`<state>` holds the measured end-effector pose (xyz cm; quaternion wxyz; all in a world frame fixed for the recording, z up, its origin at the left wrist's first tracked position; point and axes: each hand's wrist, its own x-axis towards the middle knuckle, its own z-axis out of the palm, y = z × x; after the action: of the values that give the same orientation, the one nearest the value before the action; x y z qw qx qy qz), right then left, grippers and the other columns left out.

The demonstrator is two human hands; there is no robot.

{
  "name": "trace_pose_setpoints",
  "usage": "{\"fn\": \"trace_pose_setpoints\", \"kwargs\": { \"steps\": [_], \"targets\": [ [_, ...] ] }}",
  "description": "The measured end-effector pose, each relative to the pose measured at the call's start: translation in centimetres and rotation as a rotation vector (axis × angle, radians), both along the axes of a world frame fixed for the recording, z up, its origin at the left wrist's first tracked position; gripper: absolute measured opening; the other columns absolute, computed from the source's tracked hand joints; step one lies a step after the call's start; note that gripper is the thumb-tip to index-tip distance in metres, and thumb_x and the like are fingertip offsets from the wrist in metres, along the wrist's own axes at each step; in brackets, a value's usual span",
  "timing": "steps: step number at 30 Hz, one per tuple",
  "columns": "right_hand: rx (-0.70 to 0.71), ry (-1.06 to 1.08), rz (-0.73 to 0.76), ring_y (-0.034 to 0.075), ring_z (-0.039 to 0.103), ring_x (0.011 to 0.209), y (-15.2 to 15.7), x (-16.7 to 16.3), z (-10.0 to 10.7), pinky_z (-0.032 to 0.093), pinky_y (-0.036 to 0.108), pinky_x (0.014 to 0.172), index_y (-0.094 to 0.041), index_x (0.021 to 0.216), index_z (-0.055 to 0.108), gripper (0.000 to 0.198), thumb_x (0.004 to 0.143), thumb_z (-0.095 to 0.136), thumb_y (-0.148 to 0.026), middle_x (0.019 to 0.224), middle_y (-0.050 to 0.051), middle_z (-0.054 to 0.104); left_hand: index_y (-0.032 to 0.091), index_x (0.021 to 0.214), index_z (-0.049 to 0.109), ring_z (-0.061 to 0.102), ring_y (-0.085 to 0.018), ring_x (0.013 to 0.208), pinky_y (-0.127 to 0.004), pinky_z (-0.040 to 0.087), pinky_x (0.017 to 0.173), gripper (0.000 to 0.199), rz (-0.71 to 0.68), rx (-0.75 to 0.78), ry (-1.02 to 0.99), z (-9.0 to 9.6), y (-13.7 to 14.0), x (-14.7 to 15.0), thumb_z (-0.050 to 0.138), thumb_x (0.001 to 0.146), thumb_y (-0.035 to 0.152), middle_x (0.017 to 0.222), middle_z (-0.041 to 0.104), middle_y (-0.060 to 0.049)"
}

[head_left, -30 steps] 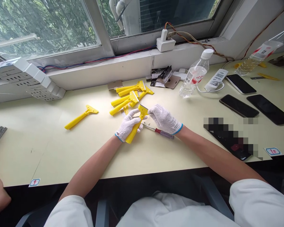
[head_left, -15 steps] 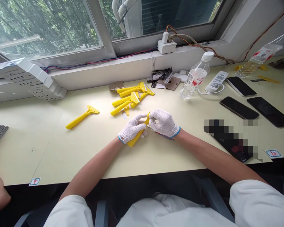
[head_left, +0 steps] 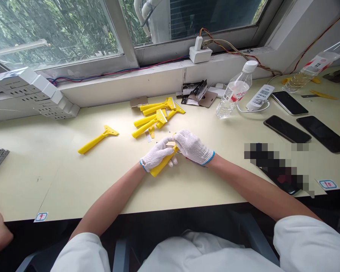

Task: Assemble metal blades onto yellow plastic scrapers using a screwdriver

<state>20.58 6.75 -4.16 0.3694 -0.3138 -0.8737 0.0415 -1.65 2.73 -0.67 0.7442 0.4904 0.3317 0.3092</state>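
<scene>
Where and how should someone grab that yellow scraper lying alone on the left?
I'd probably grip the handle of the lone yellow scraper around its middle, coming from the near side: it is long and slim, its free end lies nearer, and the flared head points away.

Along the near edge of the bench (head_left: 102,189), the left paper label (head_left: 41,217) bears a handwritten red 9 in a blue outline, and the right paper label (head_left: 328,184) a red 10, also outlined in blue. On the far side, right of centre, the clear bottle (head_left: 232,90) wears a label with red lettering and a dark square code, too small to read; the far-right bottle (head_left: 314,70) has an illegible red-and-white label. White print on the black packaging (head_left: 197,90) is unreadable too
</scene>
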Motion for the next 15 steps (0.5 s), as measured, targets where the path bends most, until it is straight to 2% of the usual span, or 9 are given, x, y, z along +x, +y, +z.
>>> {"fn": "trace_pose_setpoints", "kwargs": {
  "steps": [4, 9, 13, 15],
  "targets": [
    [-0.044, -0.023, -0.011, 0.021, 0.066, 0.101, 0.23, 0.0, -0.27, 0.062, 0.037, 0.096, -0.017, 0.117, 0.069, 0.013, 0.113, 0.058, -0.023, 0.106, 0.011, 0.069, 0.021, 0.145, 0.054, 0.083, -0.023, 0.074, -0.033, 0.066, 0.063, 0.062, 0.017, 0.013, 0.045, 0.12, -0.02, 0.27, 0.085, 0.097, 0.045, 0.121, 0.081, -0.013],
    [-0.087, -0.009, -0.023, 0.017, 0.069, 0.106, 0.01, 0.57, 0.16, 0.063, 0.036, 0.097, -0.014, 0.127, 0.07, 0.033, 0.111, 0.071, -0.043, 0.12, 0.008, 0.07, 0.02, 0.143, 0.054, 0.083, -0.023, 0.071, -0.032, 0.066, 0.062, 0.058, 0.017, 0.039, 0.102, 0.43, -0.13, 0.6, 0.082, 0.098, 0.043, 0.106, 0.081, -0.008],
    [-0.106, 0.015, -0.027, 0.02, 0.066, 0.097, -0.29, 0.72, 0.39, 0.061, 0.036, 0.092, -0.017, 0.111, 0.07, 0.008, 0.108, 0.065, -0.022, 0.106, 0.009, 0.07, 0.02, 0.144, 0.054, 0.083, -0.022, 0.069, -0.03, 0.064, 0.061, 0.056, -0.006, 0.046, 0.114, 0.17, -0.01, 0.59, 0.081, 0.099, 0.042, 0.1, 0.081, -0.007],
    [-0.111, 0.029, -0.033, 0.021, 0.065, 0.093, -0.39, 0.67, 0.43, 0.058, 0.037, 0.088, -0.019, 0.106, 0.068, 0.01, 0.104, 0.061, -0.013, 0.101, 0.009, 0.07, 0.02, 0.145, 0.054, 0.082, -0.022, 0.069, -0.031, 0.065, 0.061, 0.056, -0.013, 0.052, 0.129, -0.02, 0.04, 0.54, 0.08, 0.1, 0.041, 0.101, 0.081, -0.007]
  ]
}}
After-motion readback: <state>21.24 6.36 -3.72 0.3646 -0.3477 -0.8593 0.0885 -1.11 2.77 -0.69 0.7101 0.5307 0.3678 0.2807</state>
